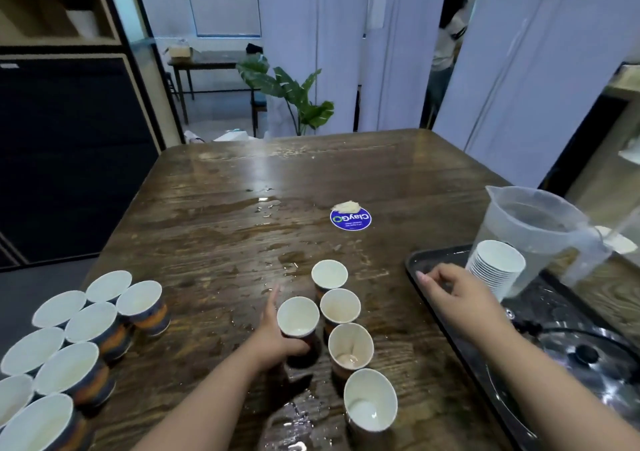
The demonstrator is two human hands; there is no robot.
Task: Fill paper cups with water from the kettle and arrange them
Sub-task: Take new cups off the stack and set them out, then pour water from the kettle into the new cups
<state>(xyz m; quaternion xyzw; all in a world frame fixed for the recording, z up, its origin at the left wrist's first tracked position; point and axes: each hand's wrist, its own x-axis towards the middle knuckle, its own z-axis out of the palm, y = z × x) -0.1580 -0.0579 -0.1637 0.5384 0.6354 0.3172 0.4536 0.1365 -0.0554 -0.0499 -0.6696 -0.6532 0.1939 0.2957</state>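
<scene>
the left hand (277, 329) grips a paper cup (298, 322) with a little water at its bottom, thumb curled round its near side. just right of it stands a line of four more cups (349, 346), each holding little or no water. the right hand (460, 295) hovers over the dark tray (415, 270) with fingers loosely curled, holding nothing, near a stack of empty cups (497, 267). behind the stack a clear plastic pitcher (530, 229) holds water. a cluster of cups (69, 346) sits at the near left of the wet wooden table (225, 201).
</scene>
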